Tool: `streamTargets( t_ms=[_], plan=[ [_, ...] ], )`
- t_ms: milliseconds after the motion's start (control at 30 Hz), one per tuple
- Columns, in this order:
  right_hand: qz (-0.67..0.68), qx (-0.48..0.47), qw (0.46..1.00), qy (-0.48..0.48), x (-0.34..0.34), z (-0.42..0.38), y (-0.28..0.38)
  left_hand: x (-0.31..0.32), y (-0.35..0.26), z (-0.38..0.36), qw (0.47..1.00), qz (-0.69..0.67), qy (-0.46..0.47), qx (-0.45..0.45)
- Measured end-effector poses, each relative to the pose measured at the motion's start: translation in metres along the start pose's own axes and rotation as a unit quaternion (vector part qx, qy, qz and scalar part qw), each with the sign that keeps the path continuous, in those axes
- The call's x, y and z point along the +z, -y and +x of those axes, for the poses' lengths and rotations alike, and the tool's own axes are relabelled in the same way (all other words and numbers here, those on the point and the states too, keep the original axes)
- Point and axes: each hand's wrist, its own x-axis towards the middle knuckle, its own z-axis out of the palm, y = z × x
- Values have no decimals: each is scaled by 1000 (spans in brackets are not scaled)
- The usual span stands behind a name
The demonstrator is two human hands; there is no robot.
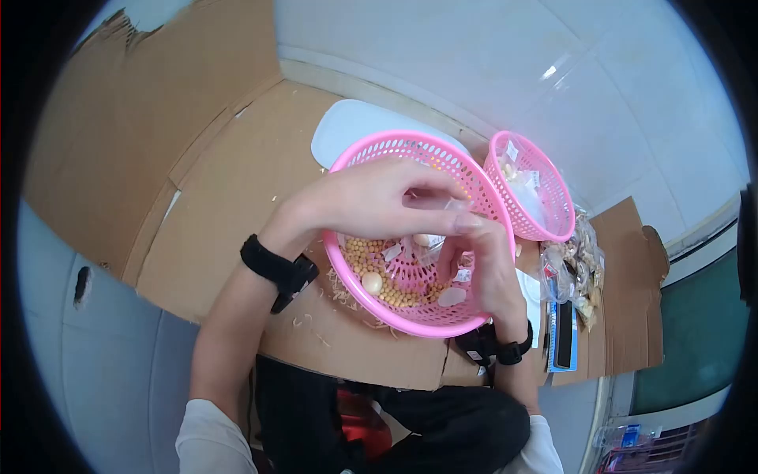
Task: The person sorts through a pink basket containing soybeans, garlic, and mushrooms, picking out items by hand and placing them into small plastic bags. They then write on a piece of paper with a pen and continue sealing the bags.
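the two hands are together over the large pink basket (496, 197), the left hand (371, 197) reaching across from one side and the right hand (491, 257) bent in from the other, so that their fingertips meet above its opening. clear plastic (430, 251) shows just below and between them, but i cannot tell how firmly either hand is clamped on it. in the basket, below the hands, lie small yellowish balls (365, 257), a larger pale ball (372, 283) near the wall closest to the person, and several small whitish pieces, one of them (452, 297) under the right hand.

the left hand and wrist cover much of the basket's far interior, and the contents there are mostly hidden. the right hand hides part of the nearer wall. print on the small labels is too tiny to read, and the smaller pink basket's (559, 229) bagged contents are blurred.
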Motion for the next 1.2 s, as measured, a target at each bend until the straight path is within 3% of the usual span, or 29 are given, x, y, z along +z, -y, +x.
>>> streamTargets(
  t_ms=[67,300,367,400,467,500,600,633,700,733,800,900,967,1200],
  plan=[
    [78,-53,994,-48,0,2,5,-1,-4,1,997,-15,58,-52],
    [22,-64,997,-27,-2,-2,-17,1,0,-2,998,-11,40,-51],
    [9,-67,988,-140,3,-3,-4,2,-5,-2,998,-9,-10,-57],
    [9,-67,987,-144,6,0,5,0,1,1,998,-7,-7,-57],
    [107,-88,930,-340,11,8,20,-4,17,7,987,90,-132,-5],
    [107,-88,930,-339,9,7,17,-4,19,6,987,90,-133,-5],
    [52,-21,981,-184,-1,0,5,-2,17,4,982,41,-179,41],
    [54,-20,981,-184,1,2,1,-4,9,3,983,35,-177,36],
    [-101,-30,994,-3,7,7,-5,-4,7,2,983,28,-177,31],
    [-101,-30,994,-3,10,8,-4,-4,9,2,980,38,-189,42],
    [-142,-106,979,101,14,9,1,-4,11,4,978,48,-198,53],
    [-115,-56,981,145,16,9,6,-3,12,3,984,46,-173,10],
    [-95,-44,981,166,15,11,8,-3,3,1,973,165,-162,-10],
    [-147,-45,968,199,13,9,-1,-3,1,-1,979,140,-144,-27]
  ],
)
